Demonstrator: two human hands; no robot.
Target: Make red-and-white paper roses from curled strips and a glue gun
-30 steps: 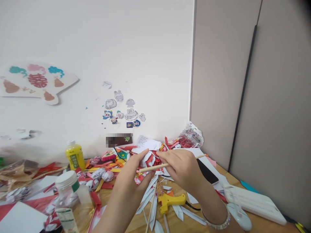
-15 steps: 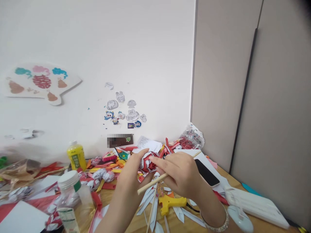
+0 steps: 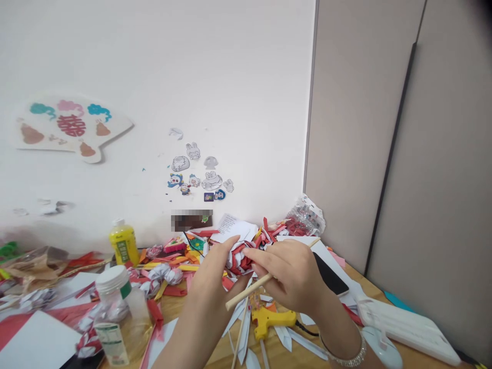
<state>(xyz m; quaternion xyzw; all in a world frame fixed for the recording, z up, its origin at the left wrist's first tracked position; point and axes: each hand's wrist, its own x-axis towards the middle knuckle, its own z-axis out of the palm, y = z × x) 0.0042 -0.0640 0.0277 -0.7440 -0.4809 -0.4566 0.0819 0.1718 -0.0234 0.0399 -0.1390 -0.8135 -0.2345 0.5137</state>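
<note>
my left hand (image 3: 211,284) is curved around a ball of folded red and white paper (image 3: 238,260), its fingers bent and holding it at the side facing my right hand (image 3: 294,271). my right hand pinches a pale wooden stick (image 3: 246,294) under its fingers, while the extended fingertips of that same hand press against the paper ball. the stick slants, its thick near end sticking out below the ball between my hands and its far end showing past the back of my right hand. a sparkly bracelet (image 3: 351,359) circles my right wrist.

just below my hands a yellow glue gun (image 3: 273,319) lies on the wooden table (image 3: 359,272), its black cord running off under my right forearm, with white folded paper strips (image 3: 243,342) around it. beside my right hand, partly hidden by it, is a black phone (image 3: 331,275); farther right are a white mouse (image 3: 382,347) and a long white plastic device (image 3: 407,325).

to the left of my left hand stands a clear jar with a white lid (image 3: 113,279), and beyond it a yellow bottle (image 3: 125,247). crumpled paper pieces (image 3: 172,275) lie between the jar and my left hand. past my hands are a printed sheet (image 3: 232,229) and a clear plastic bag (image 3: 309,214), and little character cutouts (image 3: 211,180) are on the white wall (image 3: 230,77).
</note>
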